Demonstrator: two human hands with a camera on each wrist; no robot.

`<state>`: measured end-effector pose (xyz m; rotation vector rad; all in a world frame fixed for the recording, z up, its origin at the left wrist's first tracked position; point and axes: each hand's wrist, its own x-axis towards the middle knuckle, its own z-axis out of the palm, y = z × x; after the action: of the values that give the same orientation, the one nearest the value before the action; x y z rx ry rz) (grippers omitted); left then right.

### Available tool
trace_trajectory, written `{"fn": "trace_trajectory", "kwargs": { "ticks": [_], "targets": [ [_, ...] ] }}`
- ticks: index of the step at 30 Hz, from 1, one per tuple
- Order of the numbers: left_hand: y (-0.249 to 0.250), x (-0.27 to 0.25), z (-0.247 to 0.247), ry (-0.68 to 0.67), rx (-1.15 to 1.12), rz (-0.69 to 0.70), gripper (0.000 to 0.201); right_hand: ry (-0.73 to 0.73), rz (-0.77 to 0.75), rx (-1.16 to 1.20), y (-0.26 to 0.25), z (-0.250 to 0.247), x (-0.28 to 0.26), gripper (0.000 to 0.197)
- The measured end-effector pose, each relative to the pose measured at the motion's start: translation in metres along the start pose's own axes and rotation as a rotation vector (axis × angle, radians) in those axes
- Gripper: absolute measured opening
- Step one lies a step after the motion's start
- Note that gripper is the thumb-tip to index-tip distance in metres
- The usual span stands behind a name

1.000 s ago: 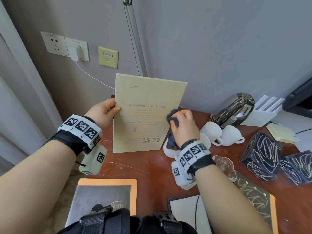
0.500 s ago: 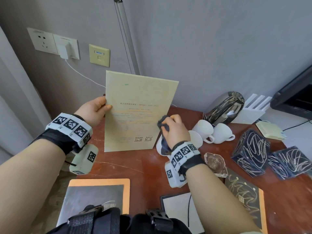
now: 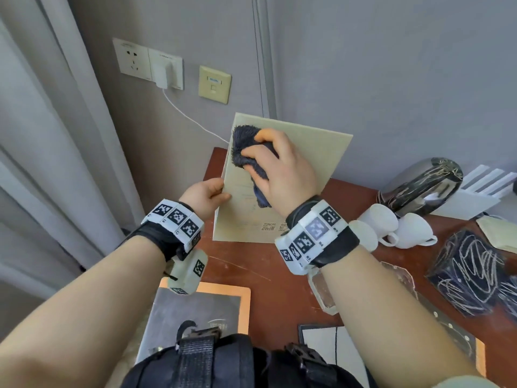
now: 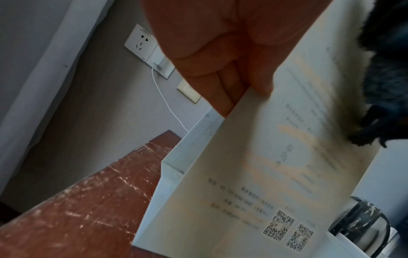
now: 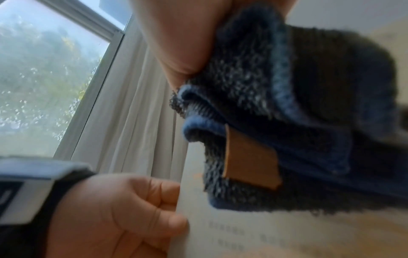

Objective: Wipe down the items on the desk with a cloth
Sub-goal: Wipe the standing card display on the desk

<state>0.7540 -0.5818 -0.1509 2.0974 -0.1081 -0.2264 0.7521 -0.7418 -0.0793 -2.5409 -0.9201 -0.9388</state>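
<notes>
— Left grip [image 3: 208, 196] pinches the card [image 3: 313, 163] by its left edge, upright on the surface [image 3: 246, 264]; right grip [image 3: 282, 169] clutches the cloth [image 3: 243, 147] against its upper left.
— Only the right wrist view shows the cloth's tan tag [image 5: 249, 158]. Half a second ago the cloth was at the card's lower right edge.

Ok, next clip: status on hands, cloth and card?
Left hand pinches the card by its left edge, upright. Right hand grips the dark cloth, pressed on the card's upper left. Nothing in the way.
</notes>
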Motion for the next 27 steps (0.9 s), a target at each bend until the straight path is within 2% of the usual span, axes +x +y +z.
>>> {"fn": "trace_trajectory", "kwargs": {
  "ticks": [5,7,8,11,12,16,18,20,23,25,27],
  "targets": [
    [-0.004,0.007,-0.002,0.012,0.002,0.024,0.01,-0.175,0.002,-0.135,-0.008,0.04,-0.013,0.027],
    [-0.005,0.008,-0.001,0.016,0.002,0.038,0.015,-0.268,-0.018,-0.17,-0.007,0.051,-0.033,0.011],
    [-0.006,0.009,-0.001,0.016,0.012,0.04,0.018,-0.32,-0.013,-0.181,-0.005,0.055,-0.043,0.01],
    [-0.01,0.011,0.0,0.002,0.041,0.043,0.021,-0.425,0.02,-0.198,-0.003,0.055,-0.056,0.028],
    [-0.011,0.012,-0.001,-0.001,0.049,0.045,0.02,-0.41,0.023,-0.188,-0.003,0.052,-0.052,0.028],
    [-0.012,0.011,0.0,-0.015,0.022,0.04,0.02,-0.122,0.062,-0.125,-0.004,0.034,-0.02,0.013],
    [-0.012,0.011,0.0,-0.016,0.001,0.039,0.022,-0.021,0.114,-0.112,-0.002,0.03,-0.01,0.016],
    [-0.012,0.011,0.0,-0.006,0.004,0.043,0.021,-0.039,0.123,-0.114,-0.003,0.033,-0.015,0.018],
    [-0.013,0.011,0.0,0.013,0.05,0.055,0.02,-0.186,0.037,-0.182,-0.004,0.048,-0.038,0.014],
    [-0.013,0.011,-0.001,-0.005,0.058,0.059,0.02,-0.272,0.041,-0.215,-0.005,0.052,-0.046,0.024],
    [-0.012,0.01,0.0,-0.013,0.051,0.066,0.014,-0.267,0.042,-0.198,-0.009,0.047,-0.04,0.019]
  ]
}}
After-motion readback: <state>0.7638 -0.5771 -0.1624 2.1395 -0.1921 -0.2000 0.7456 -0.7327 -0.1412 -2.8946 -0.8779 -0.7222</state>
